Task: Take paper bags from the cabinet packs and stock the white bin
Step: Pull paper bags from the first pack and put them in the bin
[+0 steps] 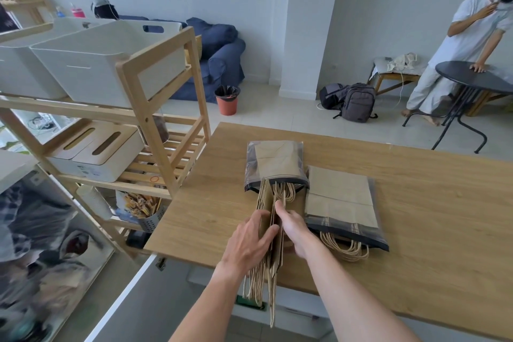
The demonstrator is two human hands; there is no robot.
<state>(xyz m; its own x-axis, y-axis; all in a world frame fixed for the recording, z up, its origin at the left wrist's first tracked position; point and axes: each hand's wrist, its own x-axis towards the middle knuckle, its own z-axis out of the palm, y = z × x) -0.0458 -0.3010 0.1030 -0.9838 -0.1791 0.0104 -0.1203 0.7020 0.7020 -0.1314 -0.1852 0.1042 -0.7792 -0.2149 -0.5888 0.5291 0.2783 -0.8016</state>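
A bundle of brown paper bags (268, 203) stands on edge on the wooden table (416, 230), twine handles hanging over the near edge. My left hand (249, 241) presses its left face and my right hand (294, 228) grips its right side. The bundle's far end sits at the mouth of a plastic pack (276, 164) holding more bags. A second pack (342, 203) of bags lies flat to the right. The white bin (91, 64) sits on the top shelf of the wooden rack at left.
The wooden rack (166, 108) stands close to the table's left edge, with white boxes (97, 153) on its middle shelf. A person (455, 47) leans on a round black table (477, 78) at the back right. A red waste bin (227, 100) and backpacks (355, 103) sit on the floor.
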